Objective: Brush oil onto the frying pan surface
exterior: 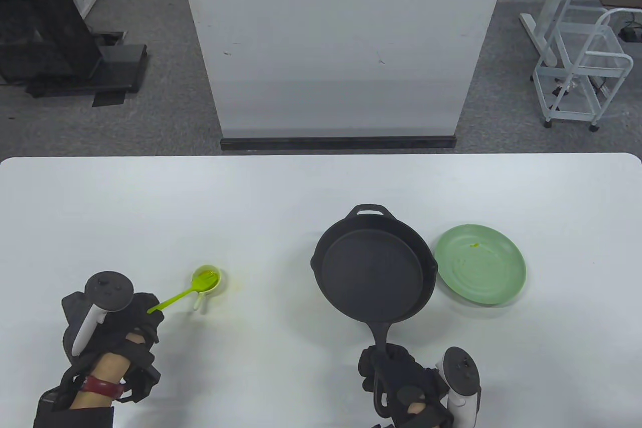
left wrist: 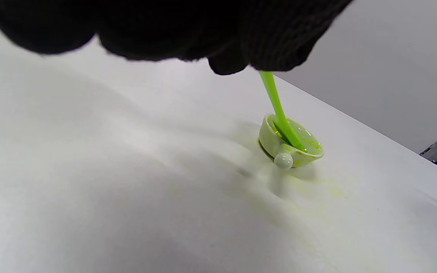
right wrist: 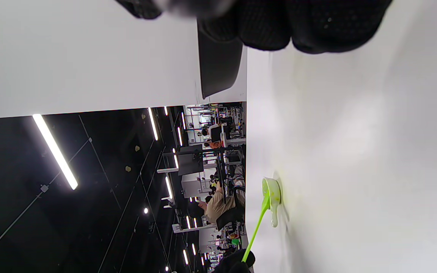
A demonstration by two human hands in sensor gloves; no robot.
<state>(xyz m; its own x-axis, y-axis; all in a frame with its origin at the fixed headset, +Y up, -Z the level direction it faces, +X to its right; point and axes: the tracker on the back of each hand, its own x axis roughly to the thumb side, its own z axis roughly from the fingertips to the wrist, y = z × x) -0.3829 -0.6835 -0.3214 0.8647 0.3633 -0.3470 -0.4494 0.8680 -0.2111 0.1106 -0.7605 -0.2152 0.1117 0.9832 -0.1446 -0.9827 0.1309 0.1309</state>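
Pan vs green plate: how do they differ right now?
The pan is black with a long handle that the right hand grips; the plate is pale green, has no handle and nobody touches it. The pan looks larger and deeper, the plate shallower. The pan's inside looks bare; the plate carries a small yellow-green fleck near its far rim. Both are round and sit side by side on the table.

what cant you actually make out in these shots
- Brush head: sunk in the small oil dish; bristles unreadable in every view.
- Left hand fingertips on the brush: hidden by the glove, left wrist view.
- Frying pan: mostly covered by right hand, right wrist view.
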